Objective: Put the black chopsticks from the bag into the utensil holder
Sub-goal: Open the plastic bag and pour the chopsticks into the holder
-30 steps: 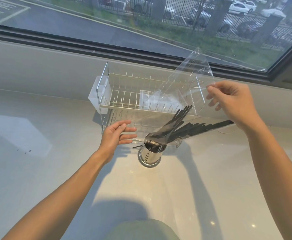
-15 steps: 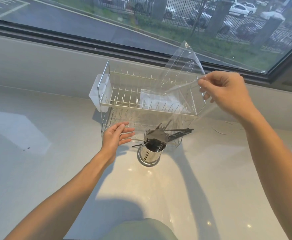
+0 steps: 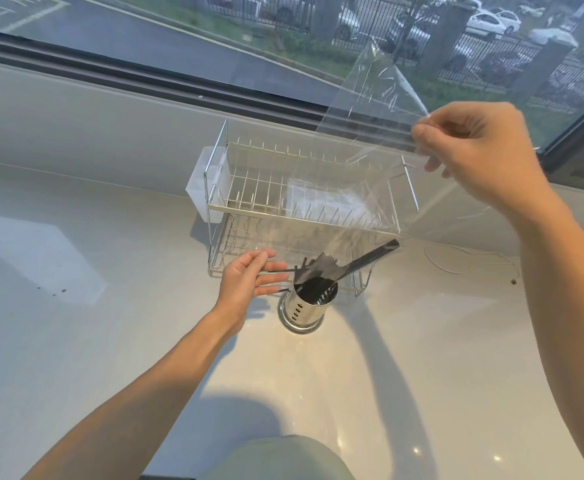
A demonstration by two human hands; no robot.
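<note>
A shiny perforated steel utensil holder (image 3: 305, 310) stands on the pale counter. Several black chopsticks (image 3: 321, 271) stick up out of its mouth in a blurred fan; one longer chopstick (image 3: 373, 256) leans out to the upper right. My right hand (image 3: 481, 152) pinches the upper end of the clear plastic bag (image 3: 370, 109), held high, with its lower open end hanging down toward the holder. My left hand (image 3: 250, 277) is just left of the holder's rim, fingers spread and pointing right, touching a thin chopstick tip, holding nothing.
A white wire dish rack (image 3: 304, 202) with a white side cup (image 3: 202, 188) stands right behind the holder, against the window ledge. A thin white cord (image 3: 456, 263) lies on the counter at the right. The window frame (image 3: 179, 81) runs along the back.
My right hand has lifted the bag higher. The chopsticks have slid down out of it into the holder; only their tops now stick out. My left hand stayed beside the holder.
</note>
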